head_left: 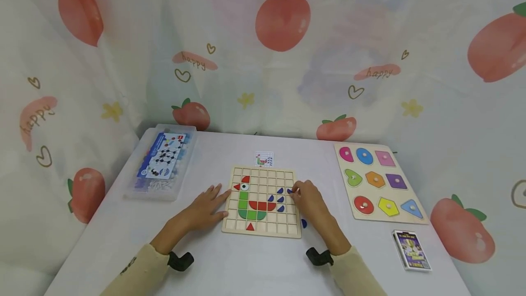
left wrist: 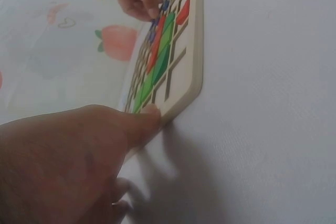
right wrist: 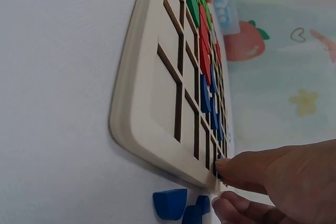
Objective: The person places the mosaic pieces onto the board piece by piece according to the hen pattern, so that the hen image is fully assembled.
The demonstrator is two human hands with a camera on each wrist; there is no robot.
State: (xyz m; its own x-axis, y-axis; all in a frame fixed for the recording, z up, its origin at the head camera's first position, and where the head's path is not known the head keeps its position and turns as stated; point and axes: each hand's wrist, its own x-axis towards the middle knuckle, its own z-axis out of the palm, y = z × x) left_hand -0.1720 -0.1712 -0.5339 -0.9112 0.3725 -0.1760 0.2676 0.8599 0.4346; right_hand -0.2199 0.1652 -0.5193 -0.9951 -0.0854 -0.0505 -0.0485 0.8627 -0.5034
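A wooden grid board (head_left: 263,232) lies on the table with green, red and blue pieces set in its squares, forming a bird-like figure. My right hand (head_left: 309,200) is at the board's right side, its thumb and fingertips pinching a small blue piece (head_left: 289,191) at a square there. In the right wrist view the thumb touches that piece; the fingers partly hide it. My left hand (head_left: 204,208) rests at the board's left edge with fingers spread, and its thumb (left wrist: 144,121) touches the rim. Loose blue pieces (right wrist: 170,204) lie beside the board.
Behind the board stands a small pattern card (head_left: 264,159). A clear plastic case (head_left: 164,163) sits at the left. On the right are a shape puzzle board (head_left: 380,182) and a card pack (head_left: 412,250). A fruit-print curtain (head_left: 263,81) hangs behind the table.
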